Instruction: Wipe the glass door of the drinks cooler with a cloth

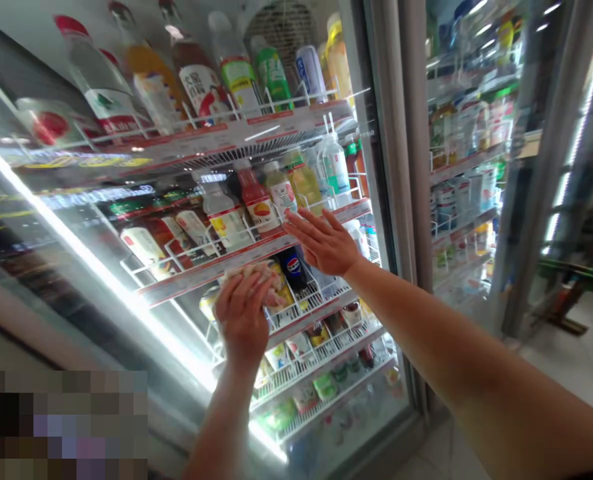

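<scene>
My left hand (243,313) is closed around a crumpled, pale pinkish cloth (271,283), pressed toward the glass door (176,373) of a drinks fridge. Higher up and to the right, my right hand (326,243) has its fingers stretched out, holding nothing. It appears to lie flat at the glass, though exact contact is hard to tell. Behind the glass near my right hand are a red-pink juice bottle (259,200) and a yellow drink bottle (306,187). A dark blue Pepsi bottle (293,267) shows between my two hands.
Several wire-fronted shelves (256,250) hold bottles and cups behind the glass. A bright light strip (101,273) runs down the left side. A metal door frame (401,167) separates this fridge from a second one (469,167). At far right, a green bar (576,272) stands above the tiled floor.
</scene>
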Demonstrator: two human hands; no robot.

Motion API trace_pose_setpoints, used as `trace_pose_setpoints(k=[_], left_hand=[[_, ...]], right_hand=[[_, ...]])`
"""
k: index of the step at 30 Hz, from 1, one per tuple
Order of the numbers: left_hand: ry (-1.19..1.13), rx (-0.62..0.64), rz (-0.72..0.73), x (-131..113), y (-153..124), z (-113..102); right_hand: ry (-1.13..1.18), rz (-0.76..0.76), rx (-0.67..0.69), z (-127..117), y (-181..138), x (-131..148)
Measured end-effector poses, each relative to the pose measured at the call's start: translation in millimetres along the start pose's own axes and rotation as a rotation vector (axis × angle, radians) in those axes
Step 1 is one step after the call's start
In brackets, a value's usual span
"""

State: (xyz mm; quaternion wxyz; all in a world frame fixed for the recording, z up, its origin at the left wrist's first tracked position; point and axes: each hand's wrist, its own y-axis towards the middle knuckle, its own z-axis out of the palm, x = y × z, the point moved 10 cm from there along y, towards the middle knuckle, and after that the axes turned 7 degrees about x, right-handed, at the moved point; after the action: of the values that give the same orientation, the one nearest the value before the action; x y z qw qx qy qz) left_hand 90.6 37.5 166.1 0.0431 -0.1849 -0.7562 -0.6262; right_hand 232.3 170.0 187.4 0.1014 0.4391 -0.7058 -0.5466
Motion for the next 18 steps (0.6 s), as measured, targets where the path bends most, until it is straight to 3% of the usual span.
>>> trace_pose_setpoints(k=[4, 6, 10, 13, 16, 18], left_hand=[[0.134, -0.100, -0.087, 32.6, 9.9, -35.8], [0.176, -0.160, -0.126, 38.7, -1.3, -47.8], [0.196, -0.074, -0.103, 29.4, -42.0, -38.7], [0.161, 0.025, -0.046, 33.2, -41.2, -36.8], [0.187, -0.063, -0.123, 57.1, -22.5, -61.4], [0.215, -0.125, -0.193, 66.1, -26.5, -72.3]], right_hand=[[0.008, -0.007, -0.022, -2.5, -0.7, 0.5], [0.020, -0.006, -0.010, -1.3, -0.8, 0.2], [0.013, -0.001, 0.002, -1.0, -0.8, 0.1], [-0.006, 0.002, 0.000, -2.2, -1.4, 0.1], [0.001, 0.011, 0.014, -0.7, -2.0, -0.9], [0.014, 0.014, 0.015, 0.4, -2.4, -1.1]])
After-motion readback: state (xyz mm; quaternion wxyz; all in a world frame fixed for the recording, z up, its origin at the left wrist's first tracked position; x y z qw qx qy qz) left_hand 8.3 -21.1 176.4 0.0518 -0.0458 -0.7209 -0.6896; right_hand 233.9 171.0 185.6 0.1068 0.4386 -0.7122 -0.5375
